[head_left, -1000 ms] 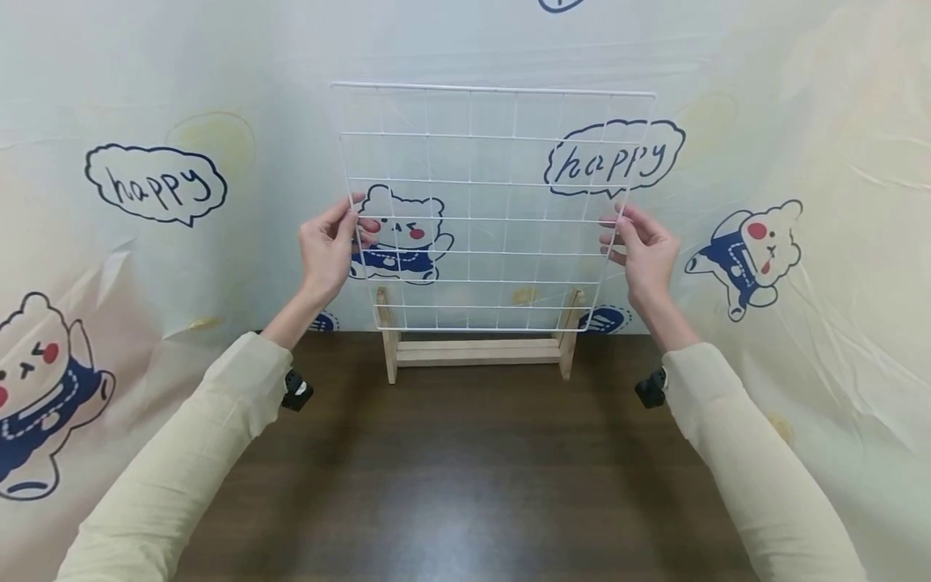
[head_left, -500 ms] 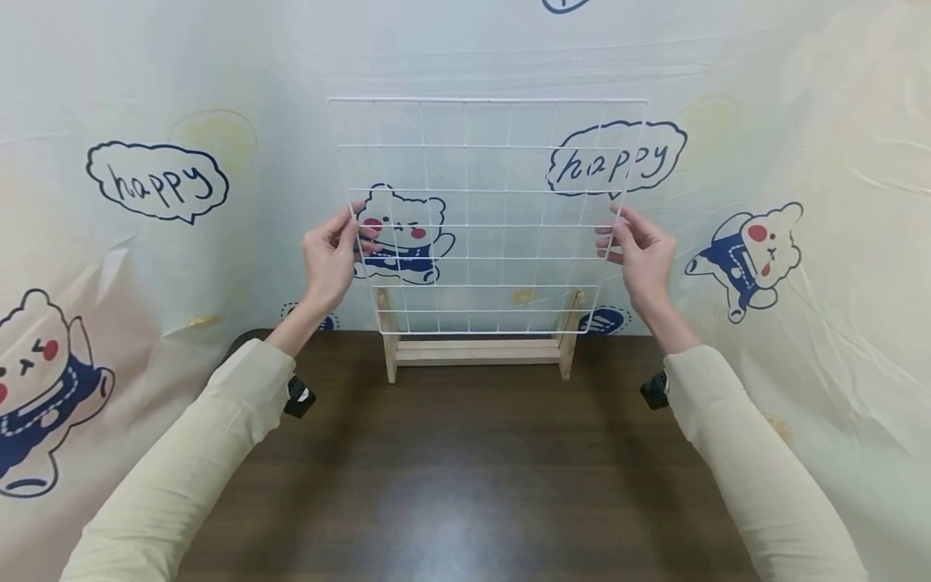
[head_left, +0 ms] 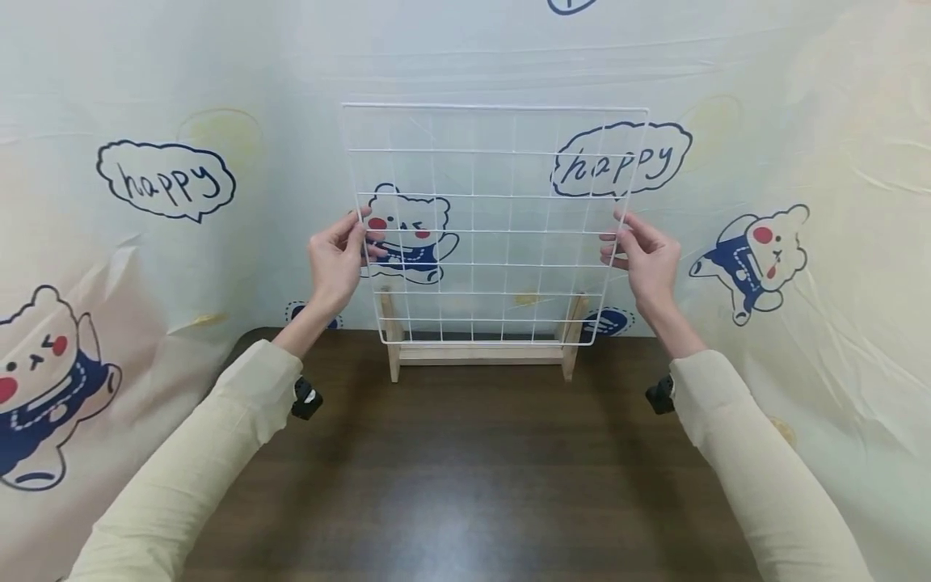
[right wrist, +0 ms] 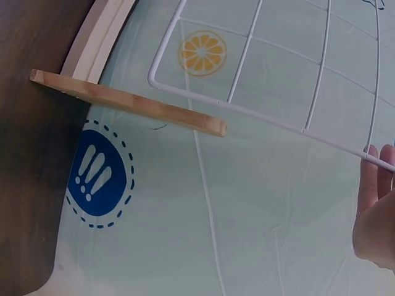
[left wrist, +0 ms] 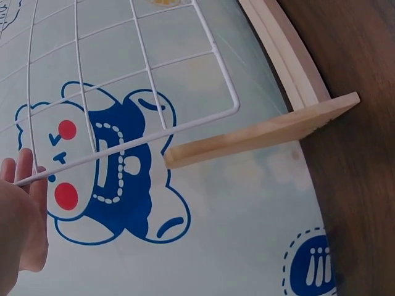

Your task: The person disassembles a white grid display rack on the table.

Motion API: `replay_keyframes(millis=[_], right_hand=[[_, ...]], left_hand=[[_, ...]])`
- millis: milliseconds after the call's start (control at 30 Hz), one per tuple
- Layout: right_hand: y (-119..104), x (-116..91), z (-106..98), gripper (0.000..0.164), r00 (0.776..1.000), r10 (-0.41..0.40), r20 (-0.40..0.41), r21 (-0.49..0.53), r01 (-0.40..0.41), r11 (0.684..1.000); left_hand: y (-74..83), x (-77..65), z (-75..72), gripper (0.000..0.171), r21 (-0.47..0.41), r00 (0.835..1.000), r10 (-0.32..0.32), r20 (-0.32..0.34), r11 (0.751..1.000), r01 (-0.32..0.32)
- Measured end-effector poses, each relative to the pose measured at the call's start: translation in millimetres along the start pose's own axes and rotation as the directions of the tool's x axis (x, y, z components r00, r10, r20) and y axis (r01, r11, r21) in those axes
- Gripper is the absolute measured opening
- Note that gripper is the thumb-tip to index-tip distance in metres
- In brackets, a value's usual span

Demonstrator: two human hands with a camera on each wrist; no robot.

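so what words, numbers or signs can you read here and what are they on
"happy": left bubble on the backdrop
"happy": right bubble on the backdrop, partly behind the grid
Marks like "!!!": blue badges on the backdrop
Top-edge mark, head view: cut off, unreadable

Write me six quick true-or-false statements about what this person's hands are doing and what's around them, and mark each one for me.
1. The left hand and right hand hold opposite sides of a white wire grid. True.
2. The person wears thick gloves. False: both hands are bare.
3. A pale wooden stand rests on a dark table. True.
4. The wire grid lies flat on the table. False: it is held up off the table.
5. A bear is printed on the backdrop. True.
6. The grid is a solid panel. False: the backdrop shows through its wires.
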State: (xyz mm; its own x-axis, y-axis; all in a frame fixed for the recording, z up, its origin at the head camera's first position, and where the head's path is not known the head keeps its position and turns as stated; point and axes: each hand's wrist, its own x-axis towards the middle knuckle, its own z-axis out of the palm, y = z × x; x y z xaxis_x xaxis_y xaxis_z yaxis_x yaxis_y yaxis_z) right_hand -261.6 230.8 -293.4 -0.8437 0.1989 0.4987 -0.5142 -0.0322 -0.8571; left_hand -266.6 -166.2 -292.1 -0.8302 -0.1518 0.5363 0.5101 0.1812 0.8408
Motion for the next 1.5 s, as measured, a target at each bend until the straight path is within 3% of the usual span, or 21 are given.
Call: replay_keyframes(millis=[500, 700, 933, 1167, 1500], right_hand=[[8, -10, -19, 0.025, 0.996, 0.082, 0.017, -0.052, -0.081, 0.995], [10, -13, -18, 0.027, 0.993, 0.11, 0.036, -0.098, -0.106, 0.99], [12, -14, -19, 0.024, 0.987, 0.151, 0.048, -0.071, -0.148, 0.986], [15, -16, -23, 0.025, 0.98, 0.185, 0.073, -0.059, -0.181, 0.982], [27, -16, -35, 0.027, 0.971, 0.23, 0.06, -0.063, -0.226, 0.972]], left_hand=[[-10.1, -13.8, 1.5, 0.029, -0.04, 0.998, -0.048, 0.041, 0.998, 0.049], [-13.3, -17.9, -2.7, 0.031, -0.006, 0.997, -0.071, 0.038, 0.997, 0.071], [-14.4, -21.5, -5.4, 0.031, 0.003, 0.997, -0.066, 0.05, 0.998, 0.066], [-10.9, -24.0, -5.0, 0.031, 0.079, 0.997, -0.051, 0.054, 0.996, 0.047], [-8.8, -28.4, -3.7, 0.03, 0.064, 0.993, -0.073, 0.096, 0.996, 0.067]])
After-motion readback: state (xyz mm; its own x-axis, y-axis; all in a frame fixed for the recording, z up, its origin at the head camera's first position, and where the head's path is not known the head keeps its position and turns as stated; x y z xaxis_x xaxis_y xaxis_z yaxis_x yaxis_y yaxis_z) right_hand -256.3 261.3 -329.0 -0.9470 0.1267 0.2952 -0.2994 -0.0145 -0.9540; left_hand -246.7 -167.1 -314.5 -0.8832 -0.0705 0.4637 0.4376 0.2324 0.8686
